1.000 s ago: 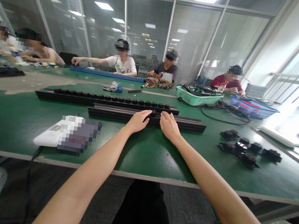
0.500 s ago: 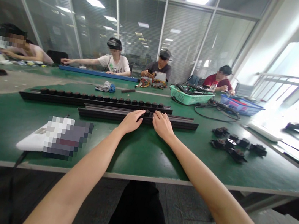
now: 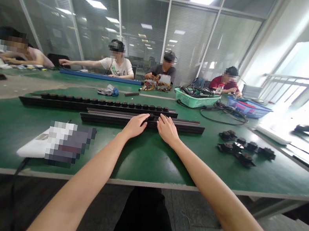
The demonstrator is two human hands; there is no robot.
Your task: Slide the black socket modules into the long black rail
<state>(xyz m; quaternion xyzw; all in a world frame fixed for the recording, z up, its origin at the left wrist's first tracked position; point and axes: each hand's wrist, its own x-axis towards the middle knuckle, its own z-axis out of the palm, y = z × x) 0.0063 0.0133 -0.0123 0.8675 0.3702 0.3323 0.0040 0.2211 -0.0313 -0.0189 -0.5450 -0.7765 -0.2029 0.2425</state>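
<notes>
On the green table lies a long black rail [image 3: 106,120] with lighter strips along its top. My left hand [image 3: 135,124] is closed over the rail near its middle, fingers over the top and thumb at the near side. Just to the right, my right hand [image 3: 167,129] grips the same rail, its fingertips on the far edge. A small black block [image 3: 151,117] sits in the rail between the two hands, partly hidden by the fingers. Behind it lies a second black rail [image 3: 35,101], carrying a row of several round black pieces [image 3: 85,99].
Several loose black pieces [image 3: 245,159] lie to the right. A green basket [image 3: 196,100] of cables and a blue basket [image 3: 248,109] stand farther back. A white and dark item [image 3: 32,145], partly pixelated, lies front left. Co-workers sit across the table.
The view has shifted very slightly. Both hands stay at the same place on the rail, with no clear movement of the black block.
</notes>
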